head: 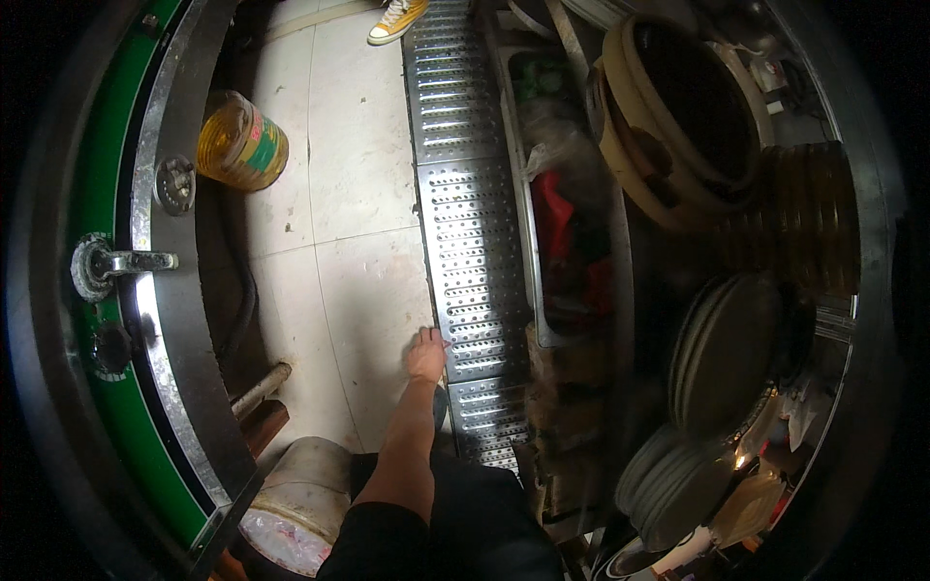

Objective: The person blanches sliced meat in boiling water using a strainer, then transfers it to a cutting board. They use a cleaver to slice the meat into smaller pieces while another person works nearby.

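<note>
My left hand (427, 356) reaches down to the floor with its fingers curled. It is at the left edge of a perforated stainless-steel drain cover (471, 269), close to where two cover sections meet. Whether the fingers grip that edge or only rest by it cannot be told. The cover lies as a long strip beside pale floor tiles (363, 283). Part of a dark shoe (440, 408) shows beside my forearm. My right hand is out of view.
Left stands a steel counter with a green front panel (156, 436); a plastic oil jug (243, 145) and a plastic-lined bucket (312, 472) sit below. Right, a rack holds a metal tray (536, 283), stacked plates (719, 356) and a large tub (614, 51). Another person's yellow shoe (398, 20) is ahead.
</note>
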### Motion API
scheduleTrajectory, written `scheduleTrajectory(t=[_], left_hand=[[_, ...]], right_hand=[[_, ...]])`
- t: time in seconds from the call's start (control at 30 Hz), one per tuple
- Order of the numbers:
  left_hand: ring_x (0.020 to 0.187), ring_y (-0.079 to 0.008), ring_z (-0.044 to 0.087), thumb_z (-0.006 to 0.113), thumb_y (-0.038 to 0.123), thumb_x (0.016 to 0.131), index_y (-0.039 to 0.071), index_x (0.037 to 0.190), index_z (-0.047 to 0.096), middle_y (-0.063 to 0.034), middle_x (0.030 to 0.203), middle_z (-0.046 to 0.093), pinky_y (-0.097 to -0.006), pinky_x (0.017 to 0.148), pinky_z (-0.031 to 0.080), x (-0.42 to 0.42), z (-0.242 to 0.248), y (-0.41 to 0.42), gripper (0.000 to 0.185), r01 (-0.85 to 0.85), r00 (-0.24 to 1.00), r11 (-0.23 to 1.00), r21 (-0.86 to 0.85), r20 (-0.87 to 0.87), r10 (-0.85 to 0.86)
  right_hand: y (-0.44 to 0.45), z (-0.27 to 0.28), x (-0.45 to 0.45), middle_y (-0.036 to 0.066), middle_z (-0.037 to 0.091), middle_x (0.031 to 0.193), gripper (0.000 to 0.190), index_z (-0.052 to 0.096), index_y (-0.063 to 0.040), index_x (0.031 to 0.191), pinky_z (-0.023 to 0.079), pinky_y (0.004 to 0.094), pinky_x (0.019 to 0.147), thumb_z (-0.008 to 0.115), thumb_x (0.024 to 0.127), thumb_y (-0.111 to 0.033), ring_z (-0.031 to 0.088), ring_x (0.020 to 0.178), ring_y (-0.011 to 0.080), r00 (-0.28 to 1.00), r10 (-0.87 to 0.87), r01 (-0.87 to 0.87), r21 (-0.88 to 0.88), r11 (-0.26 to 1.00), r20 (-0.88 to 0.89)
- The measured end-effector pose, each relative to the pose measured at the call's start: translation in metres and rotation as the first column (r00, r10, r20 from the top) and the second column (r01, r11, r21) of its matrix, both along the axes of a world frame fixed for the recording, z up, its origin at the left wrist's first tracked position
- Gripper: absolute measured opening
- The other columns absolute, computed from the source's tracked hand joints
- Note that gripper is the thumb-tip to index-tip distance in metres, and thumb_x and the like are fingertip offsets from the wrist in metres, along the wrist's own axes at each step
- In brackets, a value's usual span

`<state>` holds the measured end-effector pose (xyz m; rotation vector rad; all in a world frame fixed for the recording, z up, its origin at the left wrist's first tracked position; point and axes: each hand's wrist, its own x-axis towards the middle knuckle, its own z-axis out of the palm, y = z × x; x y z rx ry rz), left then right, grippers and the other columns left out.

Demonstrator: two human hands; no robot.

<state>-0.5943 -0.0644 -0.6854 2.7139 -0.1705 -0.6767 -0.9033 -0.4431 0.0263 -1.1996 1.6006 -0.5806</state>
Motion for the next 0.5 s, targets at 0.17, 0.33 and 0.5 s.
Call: scheduleTrajectory(t=[0.17,0.33,0.5], left_hand=[[0.115,-0.0345,0.069,0.067,0.025,0.104,0.005,0.116,0.066,-0.0151,0.121,0.064,-0.0455,0.088,0.064,-0.01,-0.03,0.0,0.023,0.054,0.997,0.998,0.035,0.05,-0.056],[0.113,-0.0312,0.07,0.064,0.014,0.1,0.005,0.114,0.067,-0.0144,0.118,0.065,-0.0411,0.085,0.066,-0.009,-0.035,-0.008,0.017,0.116,0.988,0.986,0.117,0.087,-0.127],[0.112,-0.0339,0.071,0.061,0.01,0.099,0.005,0.112,0.068,-0.0149,0.115,0.067,-0.0442,0.085,0.066,-0.005,-0.035,-0.009,0.015,0.096,0.993,0.992,0.087,0.065,-0.102]], right_hand=[[-0.003,0.001,0.002,0.02,0.077,0.125,0.042,0.067,-0.001,0.143,0.06,0.0367,0.08,0.07,0.111,-0.028,0.071,0.097,0.0248,1.0,0.0,0.0,-0.001,1.0,-0.01],[-0.002,0.007,0.002,0.021,0.077,0.124,0.044,0.066,-0.001,0.145,0.061,0.0356,0.076,0.071,0.11,-0.028,0.072,0.093,0.0246,0.999,-0.013,0.013,-0.01,1.0,-0.029],[-0.001,0.011,-0.001,0.021,0.077,0.123,0.046,0.064,0.0,0.147,0.061,0.0345,0.072,0.071,0.11,-0.027,0.073,0.09,0.0245,0.999,-0.034,0.034,-0.024,0.999,-0.034]])
